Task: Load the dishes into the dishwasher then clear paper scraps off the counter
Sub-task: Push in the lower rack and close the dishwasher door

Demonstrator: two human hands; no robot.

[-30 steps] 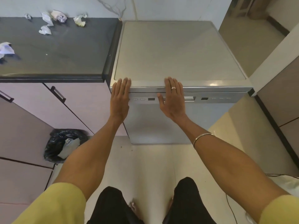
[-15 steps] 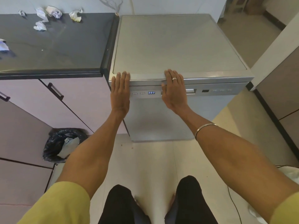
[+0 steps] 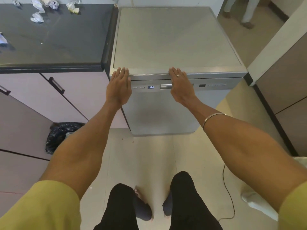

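Dishwasher [image 3: 166, 105], door shut, standing immediately right of the dark counter [image 3: 49, 47]; its blue display [image 3: 151, 87] is lit on the control strip. Both hands lie flat against the door's upper front, fingers straight and reaching over the top edge: the left hand [image 3: 118, 87] at the near-left corner, the right hand [image 3: 180, 87] near the middle, covering part of the recessed door handle [image 3: 165, 86]. Neither hand grips anything. Judged step: the loading stage appears finished, with the door pressed closed. No dishes are visible on the counter, though its left part runs out of view, so this is probably but not certainly so. Paper scraps [image 3: 48, 4] lie crumpled at the far left of the counter, well apart from both hands; one further scrap [image 3: 2, 39] sits at the left edge. The next move calls for releasing the door, reaching left and far across the counter, and gathering the scraps, presumably for the black-lined bin [image 3: 61, 135] on the floor at near left.
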